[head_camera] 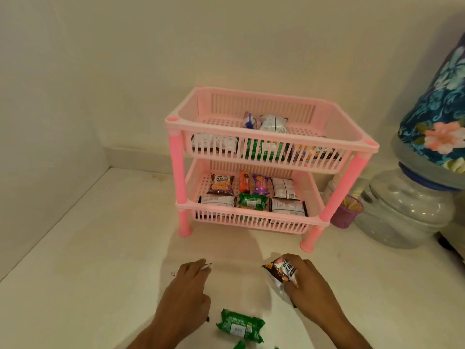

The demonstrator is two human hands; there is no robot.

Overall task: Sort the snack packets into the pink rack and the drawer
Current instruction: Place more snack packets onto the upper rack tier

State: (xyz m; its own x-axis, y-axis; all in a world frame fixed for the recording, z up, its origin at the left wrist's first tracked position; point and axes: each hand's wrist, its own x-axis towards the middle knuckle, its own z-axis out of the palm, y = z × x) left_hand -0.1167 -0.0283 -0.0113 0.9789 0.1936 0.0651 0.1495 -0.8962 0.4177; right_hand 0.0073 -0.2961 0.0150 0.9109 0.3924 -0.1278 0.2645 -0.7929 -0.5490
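Pink rack (273,157): stood on the white counter (100,248) against the wall, two slotted tiers on pink legs.
Top tier (312,119): already held several packets, a white one and a blue-edged one toward the back, with a dark, a green and an orange-brown one along the front wall.
Bottom tier (312,197): held about eight packets in two rows, among them a peanut packet (221,185), an orange one, a purple one, a green one and some white-backed ones.
Right hand (305,280): closed around a dark brown peanut packet (280,272), lifted just off the counter in front of the rack.
Left hand (187,288): fingers curled down on the counter, pinching the corner of a small silvery packet (207,267); most of that packet was hidden under the hand.
Loose green packet (240,326): lay on the counter between the two wrists, with scraps of more green wrapper at the bottom edge.
Drawer: not in view, so what it held could not be told.
Beside the rack: a purple cup of sticks (346,211) and a clear water jar (402,207), apart from the sorting.
Progress: judged well along, the rack largely filled; the two held packets and the green ones near the person seemed to be what was left.
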